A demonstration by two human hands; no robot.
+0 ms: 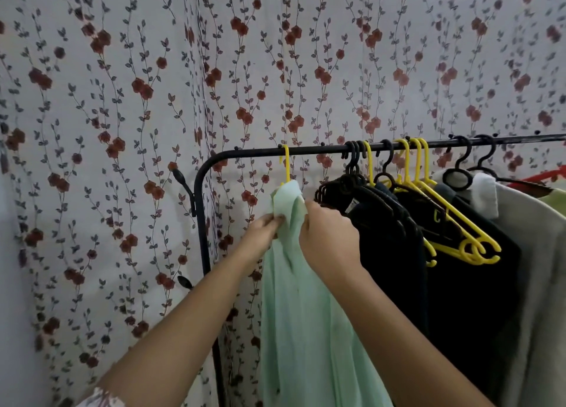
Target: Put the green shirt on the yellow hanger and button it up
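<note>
A person is fastening the green shirt (306, 299), already hanging from the yellow hanger (287, 164) at the near end of the black rail (306, 150), left of the dark clothes (398, 253). Hanging looks done; buttoning appears to be starting at the collar, with the lower front left. The left hand (263, 230) and right hand (329, 241) are both pinching shirt fabric just below the hanger, fingers closed.
</note>
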